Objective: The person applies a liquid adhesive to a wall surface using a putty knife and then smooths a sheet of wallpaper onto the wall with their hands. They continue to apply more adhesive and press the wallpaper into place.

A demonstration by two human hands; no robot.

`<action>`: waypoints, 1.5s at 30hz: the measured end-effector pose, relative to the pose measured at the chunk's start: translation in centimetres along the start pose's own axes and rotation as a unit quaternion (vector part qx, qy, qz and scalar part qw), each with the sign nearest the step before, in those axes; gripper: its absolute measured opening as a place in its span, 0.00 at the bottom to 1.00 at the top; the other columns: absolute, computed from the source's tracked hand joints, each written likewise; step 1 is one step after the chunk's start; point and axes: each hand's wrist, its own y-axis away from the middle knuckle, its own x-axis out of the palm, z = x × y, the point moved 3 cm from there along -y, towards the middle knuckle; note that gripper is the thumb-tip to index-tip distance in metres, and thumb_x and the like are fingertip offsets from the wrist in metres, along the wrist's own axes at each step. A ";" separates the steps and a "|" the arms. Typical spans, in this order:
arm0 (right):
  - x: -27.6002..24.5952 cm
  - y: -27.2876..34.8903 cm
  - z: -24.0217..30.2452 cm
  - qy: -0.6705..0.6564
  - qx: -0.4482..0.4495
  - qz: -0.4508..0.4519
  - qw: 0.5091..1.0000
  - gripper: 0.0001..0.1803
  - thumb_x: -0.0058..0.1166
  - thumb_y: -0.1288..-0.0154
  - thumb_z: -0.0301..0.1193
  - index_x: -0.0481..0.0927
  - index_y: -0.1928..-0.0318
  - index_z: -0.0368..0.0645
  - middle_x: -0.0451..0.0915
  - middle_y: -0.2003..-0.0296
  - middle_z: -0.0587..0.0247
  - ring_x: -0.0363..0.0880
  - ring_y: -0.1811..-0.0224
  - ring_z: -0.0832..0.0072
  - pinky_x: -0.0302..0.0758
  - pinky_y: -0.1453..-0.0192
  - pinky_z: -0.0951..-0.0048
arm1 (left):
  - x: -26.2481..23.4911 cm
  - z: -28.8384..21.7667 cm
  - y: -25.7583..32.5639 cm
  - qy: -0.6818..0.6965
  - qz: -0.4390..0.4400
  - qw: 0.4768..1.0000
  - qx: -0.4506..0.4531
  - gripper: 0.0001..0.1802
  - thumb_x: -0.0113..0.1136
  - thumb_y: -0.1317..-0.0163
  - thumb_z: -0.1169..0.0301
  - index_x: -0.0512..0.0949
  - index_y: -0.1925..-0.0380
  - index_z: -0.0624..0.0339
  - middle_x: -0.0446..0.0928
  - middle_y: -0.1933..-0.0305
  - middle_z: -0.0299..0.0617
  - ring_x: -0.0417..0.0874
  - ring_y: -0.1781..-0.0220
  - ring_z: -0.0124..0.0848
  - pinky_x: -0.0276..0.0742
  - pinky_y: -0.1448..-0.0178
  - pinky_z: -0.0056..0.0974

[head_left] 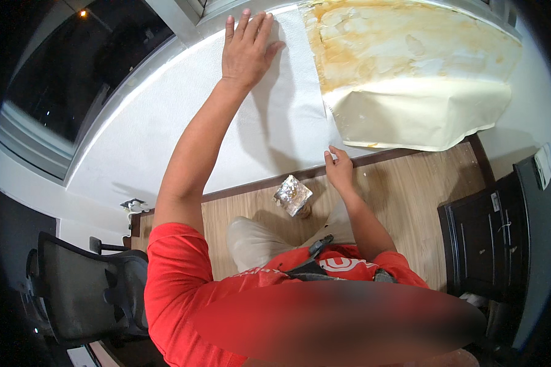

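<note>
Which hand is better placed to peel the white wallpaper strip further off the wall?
The right hand, probably: its fingertips pinch the lower corner of the white wallpaper strip near the baseboard. The left hand lies flat and open high on the strip, pressing rather than gripping.

A white textured wall [165,131] fills the middle of the view, meeting a dark brown baseboard strip [257,182] and a light wood-grain plank floor [410,202]. At the upper left, a dark night-time window with a pale grey frame [73,67] reflects one small orange light [83,13]. A black mesh office chair [86,287] stands at the lower left, and a dark panelled cabinet [480,244] stands at the right. A white wall socket [133,205] sits low near the chair.
</note>
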 end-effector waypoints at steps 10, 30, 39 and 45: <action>-1.2 0.4 1.1 0.007 0.005 0.007 1.000 0.21 0.60 0.29 0.38 0.84 0.43 0.39 0.84 0.51 0.47 0.84 0.65 0.60 0.80 0.54 0.61 | -2.3 -0.8 -2.5 0.093 0.053 0.993 -0.054 0.38 0.76 0.47 0.56 0.77 0.37 0.63 0.77 0.36 0.52 0.70 0.27 0.53 0.52 0.18 0.62; -2.4 0.2 1.4 0.004 -0.031 0.000 1.000 0.20 0.62 0.29 0.36 0.85 0.42 0.38 0.86 0.54 0.54 0.78 0.68 0.72 0.78 0.58 0.69 | -3.0 -0.4 -2.7 0.092 0.030 0.994 -0.047 0.44 0.81 0.53 0.58 0.76 0.36 0.60 0.78 0.38 0.48 0.70 0.28 0.50 0.53 0.18 0.62; -3.0 0.1 1.6 0.015 -0.031 -0.008 0.999 0.19 0.61 0.28 0.34 0.84 0.43 0.37 0.85 0.53 0.53 0.78 0.68 0.72 0.78 0.58 0.69 | -0.9 -0.9 0.0 0.013 0.067 0.997 0.048 0.51 0.63 0.40 0.31 0.65 0.24 0.48 0.63 0.20 0.44 0.63 0.19 0.46 0.51 0.15 0.56; -3.2 0.2 0.3 0.033 -0.036 -0.015 0.999 0.18 0.61 0.28 0.34 0.84 0.43 0.37 0.84 0.56 0.53 0.77 0.69 0.71 0.78 0.59 0.68 | 3.1 -3.9 6.6 0.020 0.224 0.962 0.155 0.56 0.48 0.39 0.22 0.54 0.19 0.42 0.45 0.13 0.40 0.39 0.12 0.39 0.34 0.11 0.49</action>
